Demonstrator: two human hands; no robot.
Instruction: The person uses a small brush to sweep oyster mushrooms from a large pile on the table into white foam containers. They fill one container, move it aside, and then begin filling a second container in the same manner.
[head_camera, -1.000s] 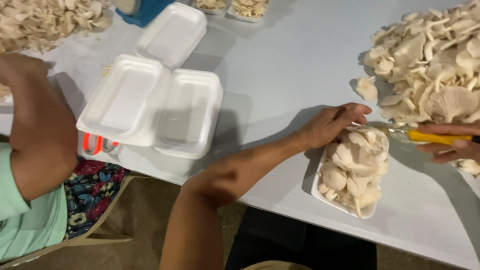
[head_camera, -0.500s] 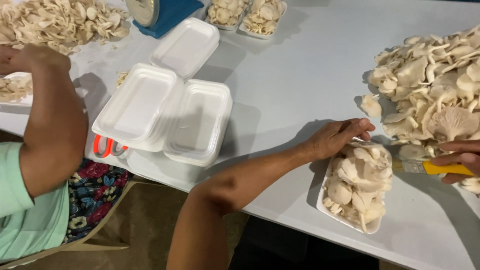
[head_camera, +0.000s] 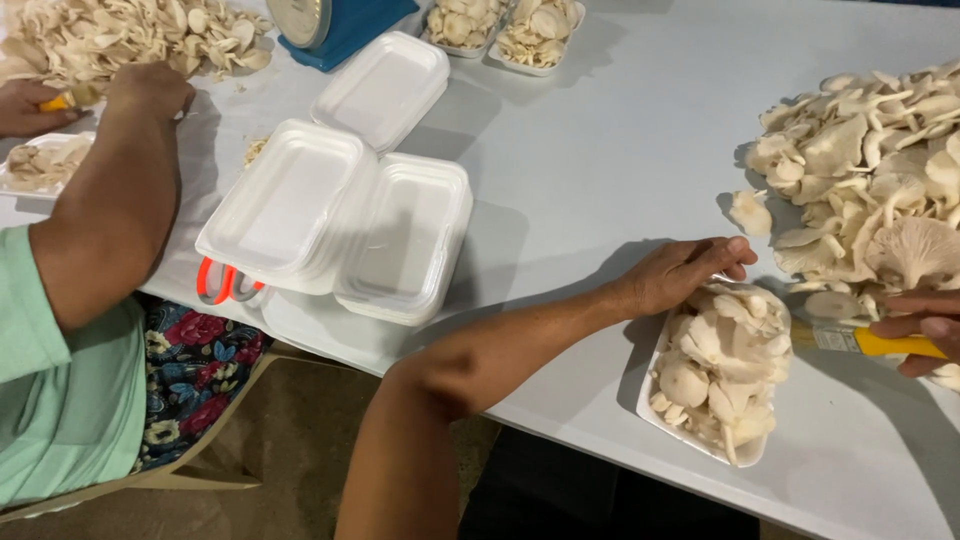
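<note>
Worktop (head_camera: 620, 150) was pale grey-white, foam trays (head_camera: 340, 215) plain white, mushrooms (head_camera: 870, 170) creamy off-white. Knife handle (head_camera: 895, 345) was bright yellow, scissors (head_camera: 225, 285) had orange-red handles, the scale (head_camera: 340, 25) was blue. Co-worker wore a mint green shirt (head_camera: 55, 400) and dark floral fabric (head_camera: 190, 365), red and white blooms.

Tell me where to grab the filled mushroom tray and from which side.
Grip the white foam tray by its long bare near-left rim, coming from the left, probably with a second hold on the opposite rim. It lies flat and is heaped with oyster mushrooms, so the top gives no hold. The left hand already rests at its far-left corner; the right hand holds a yellow-handled knife.
</note>
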